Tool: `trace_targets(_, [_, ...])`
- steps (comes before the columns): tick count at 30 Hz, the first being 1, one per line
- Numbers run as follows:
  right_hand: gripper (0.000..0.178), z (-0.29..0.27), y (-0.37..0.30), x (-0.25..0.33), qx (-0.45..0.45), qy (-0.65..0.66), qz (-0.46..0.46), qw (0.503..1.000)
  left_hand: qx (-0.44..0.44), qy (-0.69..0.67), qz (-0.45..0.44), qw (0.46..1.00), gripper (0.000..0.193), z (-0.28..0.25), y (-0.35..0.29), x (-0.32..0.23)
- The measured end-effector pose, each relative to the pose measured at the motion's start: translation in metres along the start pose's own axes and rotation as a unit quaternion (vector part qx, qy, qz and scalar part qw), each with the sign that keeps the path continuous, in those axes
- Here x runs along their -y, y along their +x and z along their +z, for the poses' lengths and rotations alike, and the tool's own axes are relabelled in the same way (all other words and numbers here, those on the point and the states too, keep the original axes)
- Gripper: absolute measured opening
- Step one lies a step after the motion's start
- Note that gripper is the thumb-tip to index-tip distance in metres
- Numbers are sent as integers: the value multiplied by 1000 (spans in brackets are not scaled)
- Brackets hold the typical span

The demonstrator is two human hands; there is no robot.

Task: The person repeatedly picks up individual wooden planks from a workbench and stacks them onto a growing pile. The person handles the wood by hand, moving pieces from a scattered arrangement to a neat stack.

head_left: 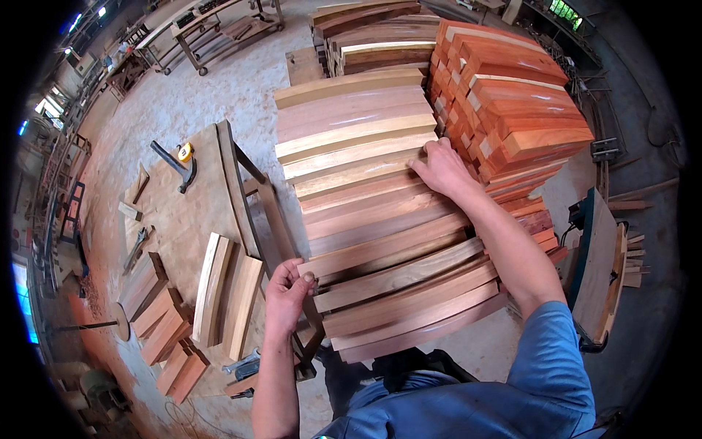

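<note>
Before me lies a row of curved wooden slats (365,208), side by side, some pale and some reddish brown. My left hand (285,296) is at the left end of a brown slat (380,247), thumb and fingers closed around its tip. Farther up the row, my right hand (444,170) bends over the right end of a pale slat (358,175), its thumb on the wood and its fingers curled at the end. Part of that grip is hidden behind the hand. Several nearer slats (409,296) lie between my forearms.
On the left, a wooden worktable (194,219) carries a hammer (179,167), a yellow tape measure (186,151) and loose wood pieces (210,289). A tall stack of reddish lumber (512,102) stands at the right. A green-edged machine (591,263) is beyond my right elbow.
</note>
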State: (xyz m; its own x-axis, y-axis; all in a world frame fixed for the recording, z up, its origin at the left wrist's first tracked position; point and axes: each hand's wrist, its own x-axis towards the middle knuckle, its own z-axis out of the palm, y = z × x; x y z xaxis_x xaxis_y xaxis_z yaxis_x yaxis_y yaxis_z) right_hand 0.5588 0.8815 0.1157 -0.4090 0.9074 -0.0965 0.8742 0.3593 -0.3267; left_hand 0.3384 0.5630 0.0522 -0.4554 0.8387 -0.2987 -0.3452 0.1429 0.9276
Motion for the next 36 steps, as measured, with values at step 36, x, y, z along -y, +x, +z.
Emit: trace_targets(36, [34,-3,37,34,-105,30,-380,918,22,4,-16,1000,29,-1,3,-2])
